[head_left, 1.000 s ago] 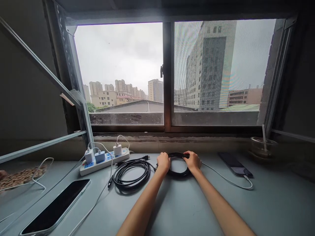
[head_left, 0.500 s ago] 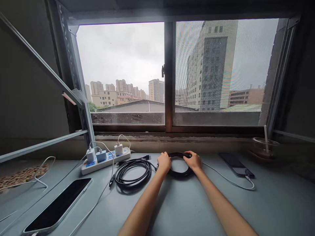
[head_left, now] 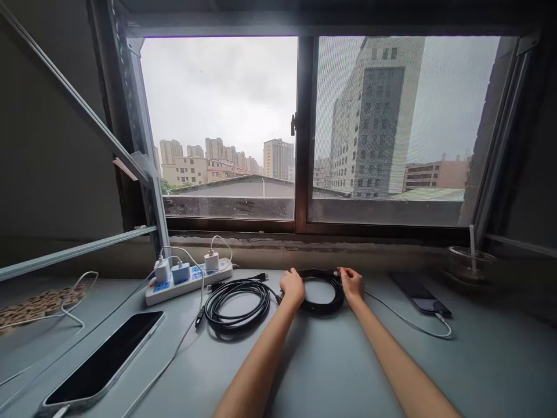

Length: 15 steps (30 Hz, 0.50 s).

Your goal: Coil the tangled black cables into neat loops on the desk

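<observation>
The fingers of the left hand curl over the left side of the right-hand coil of black cable; the back of the hand hides their tips, so how tightly they close cannot be told. The fingers of the right hand come narrowly together on a small cable end at the coil's far right edge.

One two-pane sliding window stands behind one grey tabletop. On it, at far left, lies one brown mat. One white power strip slants along the back left, rising to the right.

There are two black coils. The one in the hands lies flat near the window wall, its opening upward; in view its long axis runs left to right. The other coil lies just left of it, also flat, likewise longest crosswise.

Two phones follow: the left phone in front of the strip, the right phone beyond the right hand. One clear cup with one straw stands at far right. Three adapters sit in the strip.
</observation>
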Motion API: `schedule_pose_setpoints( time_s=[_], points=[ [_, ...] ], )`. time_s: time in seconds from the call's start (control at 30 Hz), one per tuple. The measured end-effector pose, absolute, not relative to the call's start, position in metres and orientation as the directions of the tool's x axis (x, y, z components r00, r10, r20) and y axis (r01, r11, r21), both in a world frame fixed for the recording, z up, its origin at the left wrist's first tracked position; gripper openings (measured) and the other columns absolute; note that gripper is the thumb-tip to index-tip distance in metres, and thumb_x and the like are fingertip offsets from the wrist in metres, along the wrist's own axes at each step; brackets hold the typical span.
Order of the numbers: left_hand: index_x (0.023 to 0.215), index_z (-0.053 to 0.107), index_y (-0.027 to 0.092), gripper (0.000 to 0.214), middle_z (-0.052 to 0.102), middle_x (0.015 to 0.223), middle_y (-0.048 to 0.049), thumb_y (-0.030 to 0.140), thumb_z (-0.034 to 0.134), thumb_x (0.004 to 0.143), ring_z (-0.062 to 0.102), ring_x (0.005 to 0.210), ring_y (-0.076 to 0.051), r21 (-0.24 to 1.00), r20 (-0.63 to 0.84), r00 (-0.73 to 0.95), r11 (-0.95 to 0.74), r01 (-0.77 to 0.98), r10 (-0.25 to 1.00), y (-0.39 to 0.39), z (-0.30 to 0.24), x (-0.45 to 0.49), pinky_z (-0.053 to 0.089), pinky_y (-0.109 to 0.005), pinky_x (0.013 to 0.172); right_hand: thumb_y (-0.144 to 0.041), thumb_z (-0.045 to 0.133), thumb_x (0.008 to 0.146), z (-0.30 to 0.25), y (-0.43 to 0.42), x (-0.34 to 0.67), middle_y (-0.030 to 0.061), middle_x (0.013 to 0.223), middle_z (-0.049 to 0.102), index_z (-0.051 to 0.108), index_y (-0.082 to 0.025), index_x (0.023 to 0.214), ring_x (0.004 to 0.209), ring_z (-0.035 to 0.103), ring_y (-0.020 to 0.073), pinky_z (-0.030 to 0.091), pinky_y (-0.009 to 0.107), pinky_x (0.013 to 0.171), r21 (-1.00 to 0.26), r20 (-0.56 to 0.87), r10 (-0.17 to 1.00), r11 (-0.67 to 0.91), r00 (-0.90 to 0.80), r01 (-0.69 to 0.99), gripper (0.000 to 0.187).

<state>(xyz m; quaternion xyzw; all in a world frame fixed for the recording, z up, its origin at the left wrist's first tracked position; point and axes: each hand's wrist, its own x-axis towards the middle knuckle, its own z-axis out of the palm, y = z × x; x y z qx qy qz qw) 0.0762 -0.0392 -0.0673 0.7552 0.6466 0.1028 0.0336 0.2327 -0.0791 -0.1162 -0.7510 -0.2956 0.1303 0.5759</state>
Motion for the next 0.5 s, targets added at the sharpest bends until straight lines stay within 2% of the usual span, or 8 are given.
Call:
schedule_pose_setpoints(
  time_s=[0.33,0.5],
  points=[
    [0.120,0.053,0.015,0.037,0.056,0.119,-0.0103,0.034,0.054,0.088,0.058,0.102,-0.021,0.178,-0.011,0.066,-0.063,0.982,0.998,-0.049,-0.058,0.082,0.050,-0.042,0.084,-0.037,0.054,0.088,-0.125,-0.073,0.238,0.0050,0.103,0.063,0.061,-0.015,0.104,0.087,0.061,0.0162,0.052,0.034,0.075,-0.957,0.110,0.592,-0.155,0.798,0.246,0.028],
    [0.119,0.053,0.015,0.037,0.056,0.118,-0.0098,0.033,0.055,0.087,0.058,0.101,-0.020,0.207,-0.149,0.137,-0.105,0.973,0.979,-0.047,-0.043,0.077,0.051,-0.041,0.083,-0.037,0.054,0.088,-0.128,-0.071,0.240,0.0049,0.102,0.063,0.061,-0.014,0.104,0.086,0.061,0.0159,0.052,0.033,0.074,-0.963,0.111,0.587,-0.135,0.802,0.233,0.028]
  ],
)
